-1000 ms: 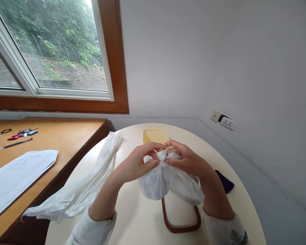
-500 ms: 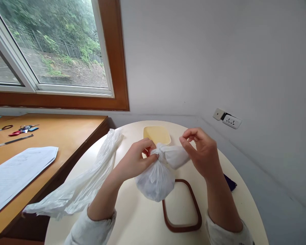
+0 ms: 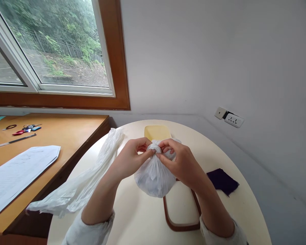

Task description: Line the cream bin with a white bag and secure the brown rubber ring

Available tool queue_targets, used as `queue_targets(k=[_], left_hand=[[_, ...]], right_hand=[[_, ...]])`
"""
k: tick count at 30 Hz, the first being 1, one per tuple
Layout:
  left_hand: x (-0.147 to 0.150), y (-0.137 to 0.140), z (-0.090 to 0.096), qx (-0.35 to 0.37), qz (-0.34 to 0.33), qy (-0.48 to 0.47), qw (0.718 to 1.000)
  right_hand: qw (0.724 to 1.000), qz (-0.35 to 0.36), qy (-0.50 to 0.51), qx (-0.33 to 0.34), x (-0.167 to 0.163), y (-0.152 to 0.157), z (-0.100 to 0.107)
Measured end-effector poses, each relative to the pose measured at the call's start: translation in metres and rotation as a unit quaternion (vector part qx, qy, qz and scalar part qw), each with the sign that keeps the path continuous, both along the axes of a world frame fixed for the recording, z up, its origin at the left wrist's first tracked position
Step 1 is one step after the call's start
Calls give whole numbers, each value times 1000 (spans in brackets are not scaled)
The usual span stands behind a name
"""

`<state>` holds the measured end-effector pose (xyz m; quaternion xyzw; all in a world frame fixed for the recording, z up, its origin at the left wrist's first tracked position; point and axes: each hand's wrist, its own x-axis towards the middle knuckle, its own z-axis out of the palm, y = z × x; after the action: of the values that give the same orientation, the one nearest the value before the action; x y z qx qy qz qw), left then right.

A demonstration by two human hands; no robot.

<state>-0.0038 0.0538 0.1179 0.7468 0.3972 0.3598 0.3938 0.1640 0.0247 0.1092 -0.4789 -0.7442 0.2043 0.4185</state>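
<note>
A filled white plastic bag [image 3: 155, 178] is bunched and twisted at its top, where a knot shows. My left hand [image 3: 135, 154] pinches the knot from the left, thumb and fingers closed on the plastic. From the right, my right hand [image 3: 177, 158] pinches the same knot, its fingertips almost meeting the left ones. Part of the bag's loose end shows behind my right fingers. What the bag contains is hidden; only dim grey shapes show through. Beneath and to the right lies a brown-rimmed clear lid [image 3: 182, 207], partly covered by the bag and my right forearm.
A yellow container [image 3: 156, 132] stands behind the bag. Another white plastic bag [image 3: 91, 180] stretches along the left of the round table [image 3: 132, 217]. Dark purple cloth [image 3: 223, 181] lies at right. On the wooden desk [image 3: 73, 132] are papers [image 3: 22, 170], a pen [image 3: 14, 140] and keys [image 3: 28, 128].
My right hand has moved left and down to the knot and now grips it beside my left hand. The bag's end no longer stretches out to the right. More purple cloth shows.
</note>
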Motion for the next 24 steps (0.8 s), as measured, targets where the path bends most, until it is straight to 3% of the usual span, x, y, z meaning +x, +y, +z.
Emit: queue_targets(k=[5,8,12,15,20,24], left_hand=[[0,0,1,1,-2,-26,1000],[-1,5,-1,-38,-27,-59,997],[-5,16,-9,-142,-106,-141,974],[-7,23,-15,-179,-139,-168,959],[-5,23,-17,-158,-119,-128,972],[-3,18,-12,-123,-71,-62,988]], right_hand=[[1000,-5,1,7,0,0,1],[1000,8,7,-2,0,1,2],[996,43,42,-63,4,7,-2],[986,82,81,-120,7,12,-6],[944,196,148,-222,9,18,-6],[941,188,155,-234,9,20,-7]])
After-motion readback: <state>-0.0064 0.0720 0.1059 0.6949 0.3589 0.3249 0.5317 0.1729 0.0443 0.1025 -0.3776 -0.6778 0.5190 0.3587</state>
